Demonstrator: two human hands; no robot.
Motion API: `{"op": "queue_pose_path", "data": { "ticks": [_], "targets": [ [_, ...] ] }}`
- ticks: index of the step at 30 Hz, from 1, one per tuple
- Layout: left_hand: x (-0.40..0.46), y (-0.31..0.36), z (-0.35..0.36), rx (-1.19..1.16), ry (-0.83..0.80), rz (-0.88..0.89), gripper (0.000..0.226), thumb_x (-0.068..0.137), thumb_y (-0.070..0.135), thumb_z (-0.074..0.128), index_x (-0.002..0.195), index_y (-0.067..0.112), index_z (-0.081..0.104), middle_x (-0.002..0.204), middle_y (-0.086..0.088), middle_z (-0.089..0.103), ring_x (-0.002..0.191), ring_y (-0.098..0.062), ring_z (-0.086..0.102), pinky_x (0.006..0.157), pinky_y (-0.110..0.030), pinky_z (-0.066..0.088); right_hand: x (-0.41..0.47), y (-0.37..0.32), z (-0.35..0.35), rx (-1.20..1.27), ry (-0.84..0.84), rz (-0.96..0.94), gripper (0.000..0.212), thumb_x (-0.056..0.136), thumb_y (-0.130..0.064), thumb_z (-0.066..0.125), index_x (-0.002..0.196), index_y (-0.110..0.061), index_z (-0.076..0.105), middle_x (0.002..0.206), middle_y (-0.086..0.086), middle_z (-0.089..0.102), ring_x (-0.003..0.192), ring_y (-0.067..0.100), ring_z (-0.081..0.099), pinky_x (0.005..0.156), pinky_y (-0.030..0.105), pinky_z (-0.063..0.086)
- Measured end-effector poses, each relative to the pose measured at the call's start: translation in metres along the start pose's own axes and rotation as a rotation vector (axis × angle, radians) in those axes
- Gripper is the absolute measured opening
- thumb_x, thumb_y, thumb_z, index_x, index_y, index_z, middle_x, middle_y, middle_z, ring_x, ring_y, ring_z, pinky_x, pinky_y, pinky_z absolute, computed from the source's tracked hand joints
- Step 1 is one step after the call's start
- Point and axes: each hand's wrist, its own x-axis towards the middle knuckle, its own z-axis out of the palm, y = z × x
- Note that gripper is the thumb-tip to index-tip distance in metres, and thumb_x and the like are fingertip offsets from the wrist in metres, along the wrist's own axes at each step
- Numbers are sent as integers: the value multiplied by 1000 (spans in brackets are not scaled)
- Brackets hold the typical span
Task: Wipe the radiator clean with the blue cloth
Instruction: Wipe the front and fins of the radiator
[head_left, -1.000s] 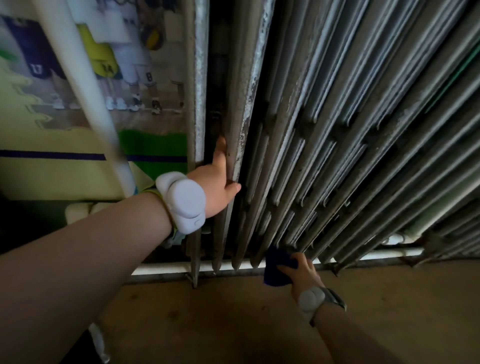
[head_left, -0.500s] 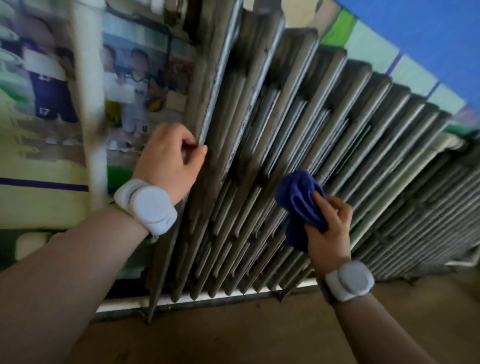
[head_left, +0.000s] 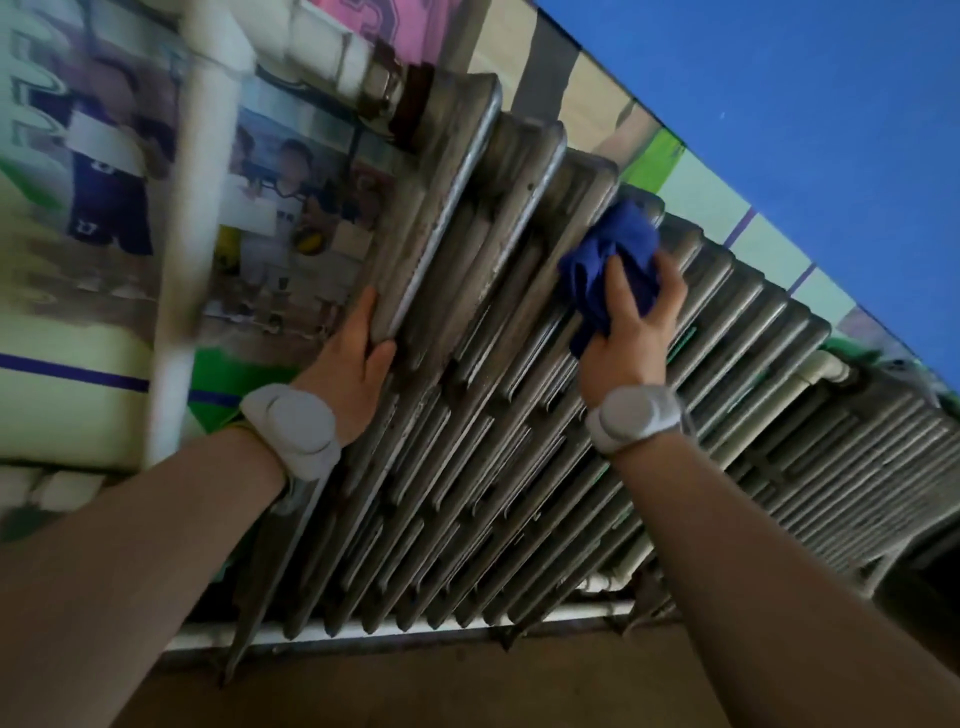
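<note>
A grey, grimy column radiator (head_left: 467, 415) runs along the wall from the left end toward the far right. My right hand (head_left: 631, 332) grips the bunched blue cloth (head_left: 610, 260) and holds it against the upper part of the third or fourth column, near the top edge. My left hand (head_left: 348, 364) holds the outer edge of the first column at the left end, thumb in front and fingers behind it. Both wrists carry white bands.
A white vertical pipe (head_left: 192, 234) stands left of the radiator, joined at the top by a rusty fitting (head_left: 395, 98). A white pipe (head_left: 415, 623) runs along the floor under the columns. Photo posters cover the wall behind. A second radiator section (head_left: 857, 483) continues to the right.
My right hand has carried the blue cloth from the radiator's foot up to its upper part. My left hand has slid higher along the first column. The view has tilted upward.
</note>
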Motion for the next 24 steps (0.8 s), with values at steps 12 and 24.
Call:
{"op": "queue_pose_path", "data": {
  "ticks": [12,24],
  "targets": [
    [-1,1,-5,52,-4,-27,60,99,37,28,147,33,-6,156,-3,16,137,-24,31,108,-29,27,-62,5,-19,-132,-182,-196,51,76,6,65,124,-11,57,138,17,25,116,43,45,99,40,42],
    [-3,0,-2,36,3,-35,58,99,40,25,146,36,-8,156,-1,13,138,-25,29,108,-34,27,-100,9,33,-176,-152,-40,65,62,16,70,117,-16,59,138,18,26,119,51,40,94,52,35]
  ]
}}
